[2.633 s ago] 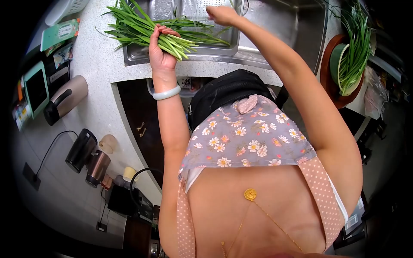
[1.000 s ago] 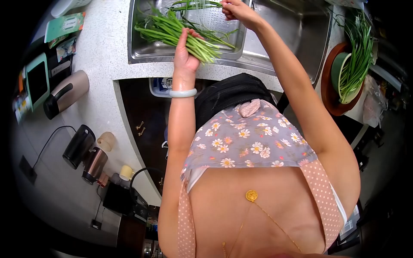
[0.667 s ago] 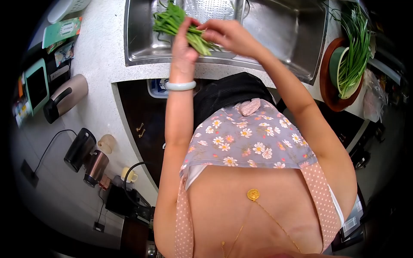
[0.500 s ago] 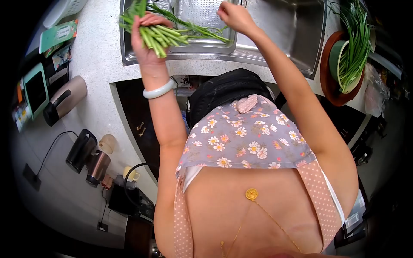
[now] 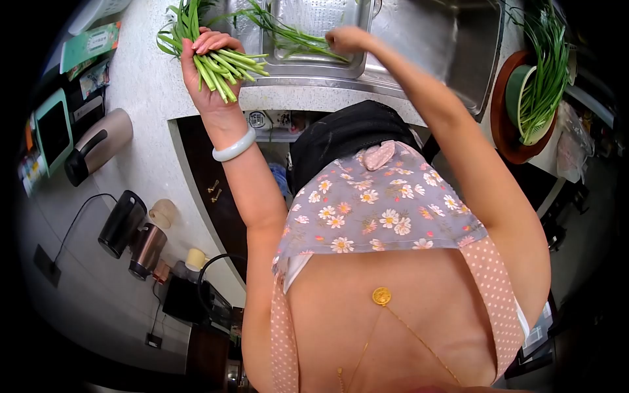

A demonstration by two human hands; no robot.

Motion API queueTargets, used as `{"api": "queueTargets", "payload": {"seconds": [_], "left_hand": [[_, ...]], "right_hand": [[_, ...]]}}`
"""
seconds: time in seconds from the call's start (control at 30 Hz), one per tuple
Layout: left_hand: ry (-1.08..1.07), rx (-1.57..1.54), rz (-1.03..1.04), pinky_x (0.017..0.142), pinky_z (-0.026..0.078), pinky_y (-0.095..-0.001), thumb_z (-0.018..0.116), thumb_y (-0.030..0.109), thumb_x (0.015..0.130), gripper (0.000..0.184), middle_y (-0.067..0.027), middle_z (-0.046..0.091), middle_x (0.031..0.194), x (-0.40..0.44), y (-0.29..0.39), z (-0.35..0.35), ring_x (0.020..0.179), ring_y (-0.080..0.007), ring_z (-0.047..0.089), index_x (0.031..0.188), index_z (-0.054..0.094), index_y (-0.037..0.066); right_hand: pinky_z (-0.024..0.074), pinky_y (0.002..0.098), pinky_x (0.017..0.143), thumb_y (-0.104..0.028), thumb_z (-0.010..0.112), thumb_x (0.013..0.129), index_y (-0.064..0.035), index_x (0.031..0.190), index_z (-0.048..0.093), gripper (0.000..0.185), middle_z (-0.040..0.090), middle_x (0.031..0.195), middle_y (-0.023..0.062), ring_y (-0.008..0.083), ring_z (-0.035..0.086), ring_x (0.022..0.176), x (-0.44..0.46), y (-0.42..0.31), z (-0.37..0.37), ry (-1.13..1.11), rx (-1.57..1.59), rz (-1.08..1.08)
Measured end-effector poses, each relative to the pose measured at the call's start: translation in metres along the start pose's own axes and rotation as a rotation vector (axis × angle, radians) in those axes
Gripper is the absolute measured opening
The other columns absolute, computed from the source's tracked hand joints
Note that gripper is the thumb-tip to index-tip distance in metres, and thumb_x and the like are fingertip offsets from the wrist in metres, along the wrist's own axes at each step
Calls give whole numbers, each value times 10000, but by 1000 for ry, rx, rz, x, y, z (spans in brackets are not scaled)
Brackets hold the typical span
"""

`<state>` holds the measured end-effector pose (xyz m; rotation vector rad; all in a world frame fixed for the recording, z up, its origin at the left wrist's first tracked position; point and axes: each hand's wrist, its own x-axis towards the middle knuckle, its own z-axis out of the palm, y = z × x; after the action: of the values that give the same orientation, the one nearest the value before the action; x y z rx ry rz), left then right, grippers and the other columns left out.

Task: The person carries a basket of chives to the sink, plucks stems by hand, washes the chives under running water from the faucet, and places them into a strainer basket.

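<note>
A bunch of green stalks (image 5: 226, 67) is wrapped in the fingers of my left hand (image 5: 213, 62), cut ends toward me and leaves over the sink's left edge. My right hand (image 5: 347, 40) is closed at the ends of some loose green stalks (image 5: 293, 38); whether it grips them is too blurred to make out. These loose stalks lie across the perforated metal tray (image 5: 321, 69) in the left part of the steel sink (image 5: 436, 49).
At the right, more long green leaves (image 5: 545, 85) fill a green bowl (image 5: 515, 98) on a brown round board (image 5: 503, 134). A thermal jug (image 5: 108, 144), a black kettle (image 5: 123, 223) and a flask (image 5: 148, 251) stand at the left.
My left hand has moved left with the bunch, out to the sink's left edge. After meeting the left hand at the bunch, my right hand has moved away to the right, over the tray.
</note>
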<state>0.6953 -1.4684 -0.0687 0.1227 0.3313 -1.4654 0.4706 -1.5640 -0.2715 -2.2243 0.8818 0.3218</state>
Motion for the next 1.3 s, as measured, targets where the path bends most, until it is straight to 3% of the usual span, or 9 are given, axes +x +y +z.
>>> {"api": "queueTargets", "payload": {"seconds": [0.03,0.1,0.17,0.43,0.47,0.6,0.83,1.0,1.3], "left_hand": [[1,3,2,701,439,-277,590,68,827,182,-12,499,690,-1,0,-3,636,-108,518,930,470,-23],[16,67,15,716,442,-280,602,93,831,209,-15,500,694,0,0,-12,643,-105,518,947,476,-26],[36,147,30,714,456,-280,610,91,828,224,-23,511,703,0,-9,-21,650,-106,524,965,480,-29],[320,332,-113,767,528,-328,635,79,815,179,-103,599,880,15,-63,-80,796,-184,596,938,540,-9],[354,358,-107,770,527,-326,636,83,816,180,-113,601,921,16,-70,-79,804,-183,593,940,540,-6],[345,365,-184,820,506,-341,641,91,820,176,-110,606,964,17,-80,-82,868,-195,593,949,568,-3],[453,524,-77,779,508,-307,642,30,797,235,-82,613,946,19,-82,-99,864,-180,584,1015,568,-16],[380,434,-65,916,474,-324,600,-6,800,303,-101,603,1031,16,-76,-96,966,-185,578,1087,508,-38],[417,398,-72,860,518,-333,613,-28,773,273,-113,599,955,5,-61,-87,865,-170,608,1024,512,-65]], "right_hand": [[519,376,660,-122,520,811,-32,937,557,159,645,780,135,306,642,741,-4,6,-19,21,89,-104],[499,385,630,-158,485,854,-34,925,543,154,624,731,101,302,630,730,-21,9,-56,-2,960,225],[408,225,514,-169,461,919,-73,949,510,111,490,656,-15,83,473,557,-41,2,-94,86,1313,91],[432,234,527,-253,460,943,-48,961,549,224,555,705,15,88,511,586,-78,-91,-126,317,669,13],[476,416,569,-194,474,880,-55,917,544,160,612,711,115,314,622,685,-76,-83,-109,502,413,-186],[481,419,498,-169,537,814,-51,878,519,136,625,674,123,322,622,612,-98,-95,-86,572,-103,-72],[489,424,598,-116,570,762,-44,947,486,216,633,778,157,323,620,722,-113,-99,-63,609,109,-170],[431,238,639,-191,606,847,-25,902,571,179,578,762,-8,66,524,727,-119,-71,-66,152,1042,-180],[443,241,681,-199,587,859,-43,913,558,168,562,777,9,111,542,723,-129,-53,-103,356,1169,-190]]}}
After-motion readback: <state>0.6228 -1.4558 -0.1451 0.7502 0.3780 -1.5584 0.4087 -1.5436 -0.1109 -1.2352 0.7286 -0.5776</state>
